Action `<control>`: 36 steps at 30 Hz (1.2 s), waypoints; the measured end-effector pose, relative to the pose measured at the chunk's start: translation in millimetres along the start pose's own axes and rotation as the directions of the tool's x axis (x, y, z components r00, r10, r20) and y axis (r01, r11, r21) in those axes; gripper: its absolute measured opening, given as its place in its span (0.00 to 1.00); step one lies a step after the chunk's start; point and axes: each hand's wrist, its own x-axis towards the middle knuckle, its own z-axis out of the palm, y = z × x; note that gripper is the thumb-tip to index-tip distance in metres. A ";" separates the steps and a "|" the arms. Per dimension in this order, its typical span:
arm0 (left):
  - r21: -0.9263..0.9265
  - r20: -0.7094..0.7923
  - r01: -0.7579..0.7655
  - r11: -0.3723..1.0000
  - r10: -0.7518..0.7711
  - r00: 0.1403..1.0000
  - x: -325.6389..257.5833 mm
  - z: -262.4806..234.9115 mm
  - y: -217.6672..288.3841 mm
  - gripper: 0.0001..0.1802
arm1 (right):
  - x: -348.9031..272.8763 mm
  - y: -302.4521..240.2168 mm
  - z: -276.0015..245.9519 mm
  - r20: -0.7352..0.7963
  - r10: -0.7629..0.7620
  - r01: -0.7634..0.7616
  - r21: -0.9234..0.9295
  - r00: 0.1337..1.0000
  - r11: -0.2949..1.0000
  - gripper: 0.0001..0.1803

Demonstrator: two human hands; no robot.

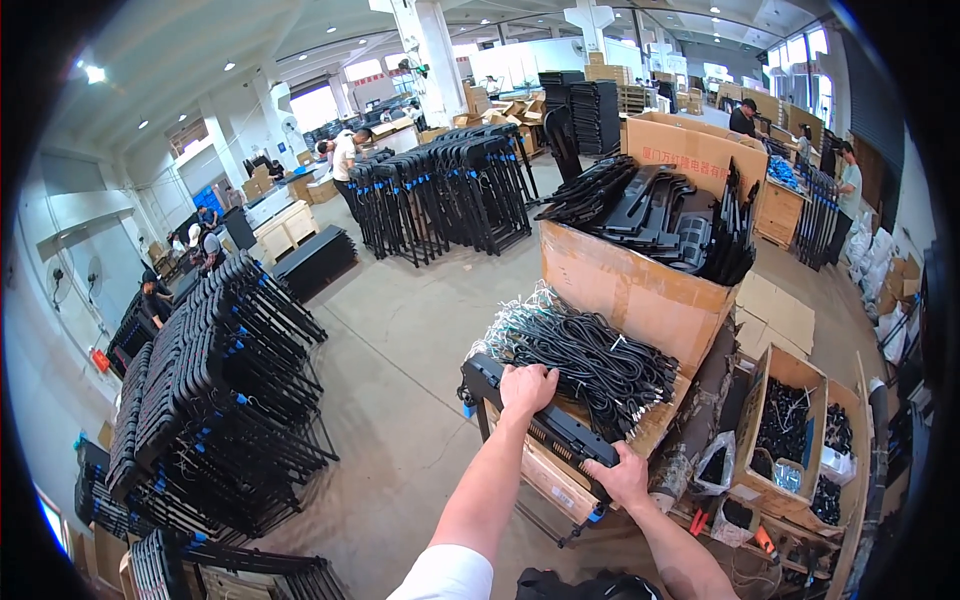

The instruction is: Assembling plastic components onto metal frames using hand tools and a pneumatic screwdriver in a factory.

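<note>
A long black plastic housing [560, 432] with slots along its side lies slantwise at the near edge of a wooden work surface. My left hand [530, 388] is closed over its upper edge, left of the middle. Around the near right end my right hand [622, 474] is closed, thumb toward the top; the fingertips are partly hidden. Just beyond the housing lies a big pile of black cables [610, 355] with pale wire ends at the left. The underside of the housing is out of sight.
Behind the cables stands a large cardboard box [625, 285] full of black plastic parts. To the right are wooden bins [770, 480] of small black parts and an orange-handled tool [765, 541]. Rows of folded black frames [215, 390] stand at left; several people work farther off.
</note>
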 end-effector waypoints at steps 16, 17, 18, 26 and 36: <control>-0.005 -0.016 0.002 1.000 -0.002 1.000 1.3 1.5 0.2 0.27 | 2.0 3.9 1.4 -0.011 -0.037 0.037 -0.009 0.999 0.999 0.28; -0.005 -0.015 0.001 1.000 -0.001 1.000 1.4 1.2 0.9 0.27 | 2.2 3.7 1.2 -0.014 -0.039 0.039 0.002 0.999 0.999 0.28; -0.007 -0.014 0.001 1.000 -0.001 1.000 1.4 0.9 1.0 0.27 | 2.2 3.3 1.1 -0.017 -0.041 0.041 0.013 0.999 0.999 0.29; -0.015 -0.008 0.004 1.000 -0.004 1.000 -1.0 -2.0 1.4 0.28 | 0.9 0.3 -0.3 0.006 0.003 -0.003 0.011 1.000 1.000 0.28; 0.058 -0.049 -0.051 0.997 0.054 0.997 0.2 6.2 -4.8 0.28 | -2.0 7.4 6.0 0.033 0.046 -0.046 -0.012 0.998 0.999 0.29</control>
